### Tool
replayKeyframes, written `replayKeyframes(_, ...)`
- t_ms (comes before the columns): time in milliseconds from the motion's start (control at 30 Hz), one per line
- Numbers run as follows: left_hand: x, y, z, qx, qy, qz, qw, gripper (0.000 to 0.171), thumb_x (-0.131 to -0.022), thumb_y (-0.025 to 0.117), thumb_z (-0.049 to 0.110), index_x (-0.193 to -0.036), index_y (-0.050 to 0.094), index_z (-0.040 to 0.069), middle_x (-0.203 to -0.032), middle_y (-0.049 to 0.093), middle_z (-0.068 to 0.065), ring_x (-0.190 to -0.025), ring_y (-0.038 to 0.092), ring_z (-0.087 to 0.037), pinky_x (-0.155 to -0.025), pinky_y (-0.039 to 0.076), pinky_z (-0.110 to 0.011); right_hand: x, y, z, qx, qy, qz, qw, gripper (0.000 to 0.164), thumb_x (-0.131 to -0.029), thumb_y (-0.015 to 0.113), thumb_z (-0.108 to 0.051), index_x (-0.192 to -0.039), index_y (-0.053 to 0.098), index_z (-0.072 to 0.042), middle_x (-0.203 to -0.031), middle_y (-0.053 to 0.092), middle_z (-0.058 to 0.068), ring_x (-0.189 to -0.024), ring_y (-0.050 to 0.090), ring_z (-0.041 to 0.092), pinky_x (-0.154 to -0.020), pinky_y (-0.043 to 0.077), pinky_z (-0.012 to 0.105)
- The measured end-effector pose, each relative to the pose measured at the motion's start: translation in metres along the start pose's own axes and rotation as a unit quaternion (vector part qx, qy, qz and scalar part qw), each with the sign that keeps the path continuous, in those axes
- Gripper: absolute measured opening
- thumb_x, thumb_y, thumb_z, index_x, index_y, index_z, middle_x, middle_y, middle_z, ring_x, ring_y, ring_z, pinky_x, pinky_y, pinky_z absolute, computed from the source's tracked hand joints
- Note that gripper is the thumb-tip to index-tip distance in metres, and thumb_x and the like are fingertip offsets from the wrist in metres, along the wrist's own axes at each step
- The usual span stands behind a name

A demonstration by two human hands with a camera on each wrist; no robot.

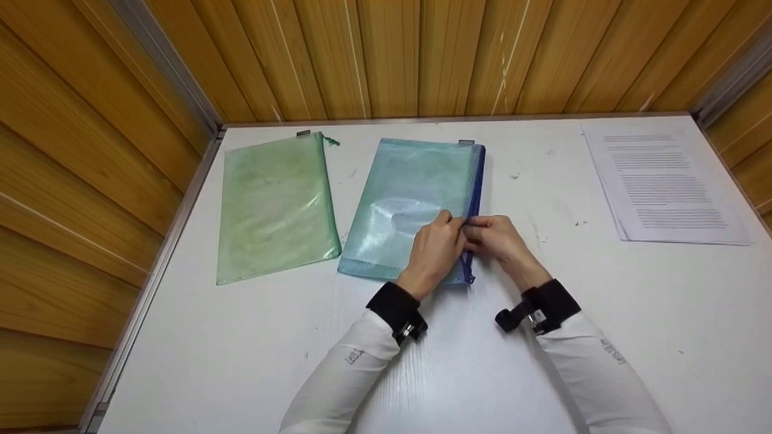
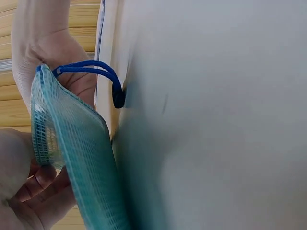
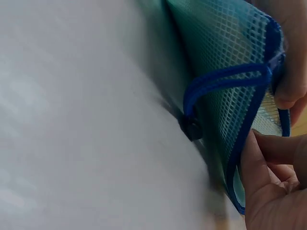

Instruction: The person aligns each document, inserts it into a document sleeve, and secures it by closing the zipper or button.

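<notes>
Grey lettering stands on both white sleeves: on the left sleeve (image 1: 338,383) the print (image 1: 354,356) seems to read "LetsS", its end unclear; on the right sleeve (image 1: 603,377) the lettering (image 1: 613,352) runs along the forearm and looks like "LetsSlim", though blurred. The paper sheets (image 1: 666,187) bear rows of printed lines, too small to read. A dark tag (image 1: 303,133) on the green pouch (image 1: 274,211) and a similar label (image 1: 466,143) on the blue pouch (image 1: 416,172) carry marks too small to make out.
</notes>
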State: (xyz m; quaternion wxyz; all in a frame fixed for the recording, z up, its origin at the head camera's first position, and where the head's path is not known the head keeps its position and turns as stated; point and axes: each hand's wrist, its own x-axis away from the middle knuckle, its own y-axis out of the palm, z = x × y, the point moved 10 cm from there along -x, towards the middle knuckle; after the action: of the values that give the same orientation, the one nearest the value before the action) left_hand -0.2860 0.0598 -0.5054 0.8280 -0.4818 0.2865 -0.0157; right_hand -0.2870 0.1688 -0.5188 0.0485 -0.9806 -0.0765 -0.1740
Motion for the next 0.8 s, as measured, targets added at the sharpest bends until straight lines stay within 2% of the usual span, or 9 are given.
replayKeyframes(100,0.0,0.004,-0.003,-0.022,-0.007,-0.001,0.9997,0.026,-0.106,0.067,0.017,-0.124,0.083,0.011,-0.097,0.069,-0.004,-0.072,0.075,-0.022,-0.065,0.064,-0.037,0.003,-0.008,-0.001,-0.038,0.005,0.016,0.999,0.051,-0.11,0.06,-0.001,-0.156,0.049,0.016,-0.136,0.075,0.022,-0.082,0.076,-0.003,-0.082,0.063,0.014)
replayKeyframes(167,-0.001,0.006,-0.004,-0.027,-0.014,-0.001,0.9995,0.023,-0.106,0.068,0.02,-0.12,0.084,0.012,-0.096,0.069,-0.004,-0.071,0.075,-0.023,-0.065,0.063,-0.038,0.006,-0.013,-0.002,-0.067,0.004,0.024,0.997,0.052,-0.111,0.06,-0.002,-0.157,0.046,0.016,-0.122,0.081,0.017,-0.082,0.077,-0.002,-0.083,0.063,0.014)
replayKeyframes(267,0.0,0.004,-0.004,-0.034,-0.025,-0.006,0.9991,0.019,-0.106,0.07,0.023,-0.112,0.085,0.015,-0.095,0.071,-0.003,-0.072,0.076,-0.024,-0.064,0.063,-0.038,0.011,-0.022,-0.004,-0.083,-0.006,0.031,0.996,0.051,-0.112,0.059,-0.003,-0.157,0.046,0.019,-0.094,0.082,-0.003,-0.08,0.079,0.0,-0.082,0.063,0.014)
replayKeyframes(400,0.002,0.004,-0.004,-0.058,-0.033,-0.017,0.9976,0.017,-0.106,0.07,0.025,-0.106,0.086,0.019,-0.095,0.074,-0.001,-0.072,0.077,-0.022,-0.064,0.063,-0.037,0.016,-0.037,-0.004,-0.077,-0.017,0.055,0.995,0.052,-0.111,0.06,-0.003,-0.156,0.047,0.019,-0.084,0.079,-0.011,-0.079,0.079,-0.001,-0.08,0.063,0.014)
replayKeyframes(533,0.004,-0.028,0.014,-0.068,-0.032,-0.021,0.9969,0.016,-0.104,0.072,0.021,-0.097,0.085,0.014,-0.09,0.074,-0.003,-0.07,0.076,-0.024,-0.062,0.063,-0.038,0.018,-0.053,0.0,-0.056,-0.014,0.078,0.995,0.052,-0.11,0.061,-0.003,-0.156,0.047,0.019,-0.083,0.078,-0.014,-0.076,0.077,-0.002,-0.077,0.063,0.014)
replayKeyframes(567,0.003,-0.028,0.015,-0.073,-0.03,-0.02,0.9966,0.018,-0.105,0.072,0.022,-0.094,0.084,0.014,-0.088,0.074,-0.003,-0.069,0.075,-0.024,-0.06,0.062,-0.038,0.018,-0.056,0.001,-0.047,-0.012,0.08,0.996,0.052,-0.11,0.061,-0.003,-0.156,0.047,0.019,-0.082,0.078,-0.015,-0.076,0.076,-0.003,-0.077,0.063,0.013)
replayKeyframes(633,0.003,-0.044,0.024,-0.076,-0.028,-0.023,0.9965,0.017,-0.103,0.074,0.019,-0.091,0.084,0.011,-0.086,0.074,-0.005,-0.069,0.076,-0.026,-0.06,0.061,-0.039,0.018,-0.061,0.003,-0.04,-0.009,0.083,0.996,0.053,-0.11,0.062,-0.003,-0.156,0.047,0.019,-0.082,0.077,-0.015,-0.075,0.076,-0.003,-0.077,0.063,0.013)
replayKeyframes(767,0.002,-0.037,0.025,-0.08,-0.024,-0.051,0.9952,0.018,-0.104,0.074,0.019,-0.091,0.084,0.011,-0.087,0.076,-0.005,-0.072,0.076,-0.024,-0.061,0.062,-0.037,0.018,-0.067,0.006,-0.03,-0.005,0.084,0.996,0.054,-0.11,0.061,-0.005,-0.157,0.046,0.018,-0.082,0.076,-0.017,-0.077,0.076,-0.004,-0.078,0.063,0.013)
replayKeyframes(800,0.003,-0.044,0.03,-0.076,-0.024,-0.063,0.9948,0.015,-0.103,0.076,0.017,-0.092,0.084,0.01,-0.088,0.077,-0.006,-0.074,0.077,-0.024,-0.063,0.062,-0.036,0.018,-0.068,0.006,-0.031,-0.004,0.084,0.996,0.054,-0.111,0.061,-0.005,-0.157,0.046,0.018,-0.082,0.076,-0.017,-0.077,0.076,-0.004,-0.078,0.063,0.013)
